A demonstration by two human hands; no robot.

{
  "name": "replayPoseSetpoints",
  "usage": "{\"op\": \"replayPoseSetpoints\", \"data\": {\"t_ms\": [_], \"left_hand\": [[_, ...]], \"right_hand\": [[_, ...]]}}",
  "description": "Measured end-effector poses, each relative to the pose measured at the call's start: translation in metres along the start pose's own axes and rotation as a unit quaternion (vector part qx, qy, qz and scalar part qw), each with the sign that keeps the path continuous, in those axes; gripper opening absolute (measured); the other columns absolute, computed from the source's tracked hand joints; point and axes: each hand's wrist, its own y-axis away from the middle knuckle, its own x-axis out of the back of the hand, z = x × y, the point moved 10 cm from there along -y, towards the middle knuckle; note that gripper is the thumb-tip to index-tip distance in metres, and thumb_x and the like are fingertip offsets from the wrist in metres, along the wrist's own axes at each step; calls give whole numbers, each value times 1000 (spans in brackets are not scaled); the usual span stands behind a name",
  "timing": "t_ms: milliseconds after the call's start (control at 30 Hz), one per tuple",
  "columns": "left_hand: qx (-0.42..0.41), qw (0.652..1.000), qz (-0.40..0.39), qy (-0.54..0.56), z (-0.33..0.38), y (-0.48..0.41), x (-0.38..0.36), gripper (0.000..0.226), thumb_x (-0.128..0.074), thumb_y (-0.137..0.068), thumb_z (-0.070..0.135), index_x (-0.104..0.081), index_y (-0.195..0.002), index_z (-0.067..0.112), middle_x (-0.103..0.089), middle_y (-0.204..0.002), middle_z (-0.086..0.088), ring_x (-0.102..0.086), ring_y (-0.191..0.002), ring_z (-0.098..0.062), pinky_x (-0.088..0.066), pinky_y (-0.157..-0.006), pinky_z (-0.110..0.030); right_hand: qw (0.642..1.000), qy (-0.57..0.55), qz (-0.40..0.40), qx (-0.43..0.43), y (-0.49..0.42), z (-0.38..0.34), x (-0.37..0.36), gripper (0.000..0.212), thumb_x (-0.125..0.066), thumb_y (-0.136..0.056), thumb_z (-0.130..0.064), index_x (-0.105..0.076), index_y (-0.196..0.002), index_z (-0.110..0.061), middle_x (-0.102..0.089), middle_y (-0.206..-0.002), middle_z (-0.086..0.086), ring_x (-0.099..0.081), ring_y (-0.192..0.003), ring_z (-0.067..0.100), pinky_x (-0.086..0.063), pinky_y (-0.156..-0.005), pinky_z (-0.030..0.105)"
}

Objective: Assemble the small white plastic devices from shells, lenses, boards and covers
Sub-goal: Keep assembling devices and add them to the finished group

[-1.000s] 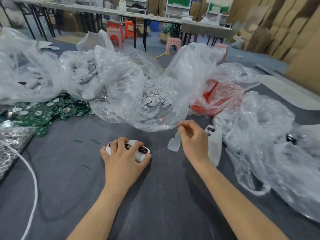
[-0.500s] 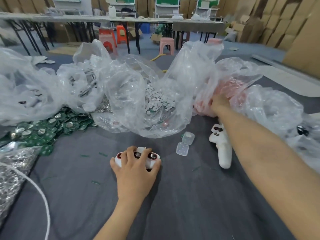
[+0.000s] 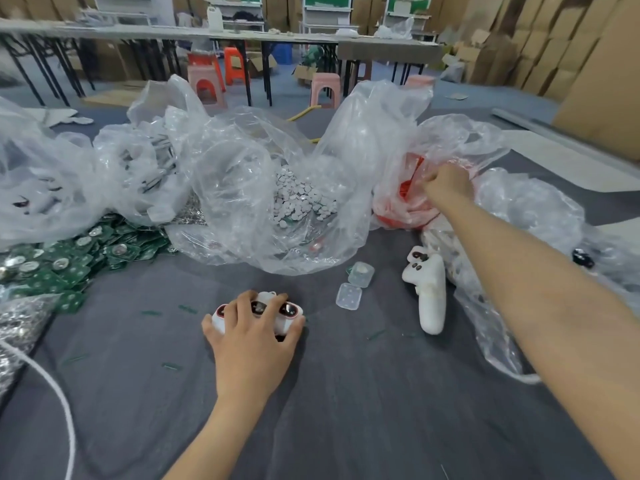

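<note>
My left hand [image 3: 254, 336] lies over a small cluster of white shells with red lenses [image 3: 291, 310] on the grey table, fingers curled round them. My right hand [image 3: 448, 184] is stretched far forward into the mouth of a clear bag of red parts [image 3: 403, 206], fingers curled; what they hold is hidden. Two small clear square covers [image 3: 349, 296] lie between the hands. A stack of white shells [image 3: 431, 292] lies just right of the covers, under my right forearm.
A clear bag of small white discs [image 3: 301, 199] sits behind the covers. Green circuit boards [image 3: 72, 258] are heaped at the left beside a pile of silvery parts [image 3: 17, 320]. More crumpled clear bags [image 3: 540, 216] crowd the right side. A white cord [image 3: 52, 386] curves at the lower left.
My right hand let go of a clear cover near the table's middle and reached forward into the red-parts bag, where it has now drawn back a little. My left hand stayed on the shells.
</note>
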Motion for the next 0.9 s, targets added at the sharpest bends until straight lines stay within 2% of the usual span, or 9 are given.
{"op": "replayPoseSetpoints", "data": {"t_ms": [33, 100, 133, 200, 333, 433, 500, 633, 900], "left_hand": [[-1, 1000, -1, 0, 0, 0, 0, 35, -61, -84, 54, -65, -116, 38, -52, -126, -2, -48, -118, -25, -17, -104, -54], [-4, 1000, 1, 1, 0, 1, 1, 36, -60, -85, 55, -64, -117, 39, -51, -126, -2, -48, -118, -25, -17, -105, -53], [-5, 1000, 0, -1, -1, 0, 1, 36, -57, -86, 57, -63, -117, 39, -50, -126, -1, -47, -118, -25, -18, -105, -53], [-3, 1000, -12, -4, -3, 0, -2, 42, -46, -85, 63, -62, -118, 41, -49, -126, -1, -46, -119, -25, -17, -105, -53], [-2, 1000, -19, -10, -3, 0, -2, 39, -46, -88, 61, -62, -117, 41, -49, -126, -2, -46, -119, -28, -18, -105, -55], [1, 1000, -20, -6, -1, 1, -1, 43, -45, -83, 61, -64, -115, 38, -52, -124, -5, -48, -117, -30, -19, -104, -57], [-1, 1000, -17, -3, 0, 2, 1, 39, -52, -85, 59, -65, -114, 37, -53, -123, -5, -48, -117, -30, -20, -103, -57], [6, 1000, -20, -1, -1, 1, 1, 34, -62, -84, 52, -64, -115, 38, -51, -125, -4, -47, -119, -29, -19, -105, -56], [7, 1000, -20, -8, -1, 0, -1, 33, -59, -84, 53, -62, -114, 40, -50, -124, -2, -45, -120, -27, -17, -105, -54]], "right_hand": [[992, -122, -2, -35, -2, 6, 10, 15, -64, -87, -17, -69, -99, -10, -65, -94, 7, -62, -84, 23, -52, -73, 31], [912, -386, -26, -135, 0, 23, 26, 9, -68, -86, -17, -64, -91, -10, -66, -83, 7, -60, -63, 16, -49, -54, 24], [868, -467, -34, -163, 0, 31, 35, 10, -66, -88, -19, -62, -86, -10, -68, -76, 6, -61, -57, 14, -47, -48, 21], [838, -516, -26, -174, -4, 52, 61, 22, -59, -94, -22, -56, -74, -12, -70, -65, 5, -62, -49, 11, -46, -44, 19], [910, -362, 55, -193, -3, 118, 101, 11, -65, -86, -11, -55, -90, -8, -63, -79, 10, -57, -53, 15, -52, -53, 24], [978, -72, -9, -197, -3, 157, 81, 34, -63, -86, -10, -52, -117, -1, -58, -116, 17, -61, -101, 29, -50, -89, 33], [982, 77, -38, -166, 5, 154, 66, 41, -54, -95, -20, -50, -128, 2, -53, -131, 19, -52, -119, 33, -40, -88, 29], [981, 101, -90, -139, 15, 137, 33, 39, -34, -104, -13, -44, -135, 6, -43, -143, 22, -39, -131, 36, -27, -108, 39], [987, 62, -45, -140, 15, 125, 25, 39, -32, -103, -9, -41, -138, 5, -42, -144, 24, -41, -131, 38, -32, -107, 39]]}}
